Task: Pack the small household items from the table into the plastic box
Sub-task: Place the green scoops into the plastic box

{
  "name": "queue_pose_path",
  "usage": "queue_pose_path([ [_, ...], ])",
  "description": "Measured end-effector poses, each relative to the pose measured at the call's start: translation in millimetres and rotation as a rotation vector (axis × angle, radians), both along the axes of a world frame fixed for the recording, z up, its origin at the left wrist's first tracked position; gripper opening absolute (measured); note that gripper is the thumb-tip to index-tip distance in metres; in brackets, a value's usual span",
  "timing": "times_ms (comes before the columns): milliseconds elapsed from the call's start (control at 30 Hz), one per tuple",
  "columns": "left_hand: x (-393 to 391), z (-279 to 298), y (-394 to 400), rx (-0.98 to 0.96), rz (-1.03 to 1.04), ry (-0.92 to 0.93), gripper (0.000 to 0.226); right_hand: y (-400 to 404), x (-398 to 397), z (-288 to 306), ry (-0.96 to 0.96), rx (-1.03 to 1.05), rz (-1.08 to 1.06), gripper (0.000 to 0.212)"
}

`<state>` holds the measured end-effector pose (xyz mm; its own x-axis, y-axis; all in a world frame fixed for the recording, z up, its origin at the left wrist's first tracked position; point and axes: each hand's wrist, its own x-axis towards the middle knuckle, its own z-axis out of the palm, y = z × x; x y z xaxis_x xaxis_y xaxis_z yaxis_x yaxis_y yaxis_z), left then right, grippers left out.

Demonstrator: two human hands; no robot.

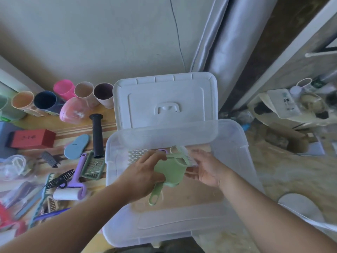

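Left hand [144, 172] pinches the side of a green scoop [169, 172], held over the open clear plastic box [237, 143]; right hand [206, 168], fingers loosely spread, touches the scoop's far end beside a pale comb-like piece [182, 154], grip unclear through blur. White lid [164, 99] stands propped behind the box. On the bench [60, 128] to the left: purple lint roller [73, 190], black handle [97, 134], green grater [93, 167], row of cups [63, 95].
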<state>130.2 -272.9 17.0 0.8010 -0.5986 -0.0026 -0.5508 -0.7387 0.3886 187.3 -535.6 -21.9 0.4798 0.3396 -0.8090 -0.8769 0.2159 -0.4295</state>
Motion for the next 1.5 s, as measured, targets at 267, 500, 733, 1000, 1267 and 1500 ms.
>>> queue_pose_path([
  [267,-5,-8,7,0.015,0.09,0.006,0.021,8,-12,-25,-0.041,-0.325,0.098,0.032],
  [500,-16,-10,-1,-0.171,0.278,0.3,0.043,8,-14,-29,-0.06,-0.441,0.131,0.041],
  [733,-30,-16,-17,-0.532,0.628,0.984,0.034,10,-26,-35,-0.248,-0.712,0.344,0.044],
  [1000,-22,-16,-45,-0.937,1.13,1.248,0.04,31,-30,-26,-0.495,-0.798,0.468,0.044],
  [1267,-12,-12,-34,-0.948,0.901,1.44,0.071,34,-26,-9,-0.537,-0.566,0.153,0.022],
  [1500,-2,-7,-51,-1.216,1.015,1.27,0.032,35,-37,8,-0.185,-0.169,-0.108,0.042],
])
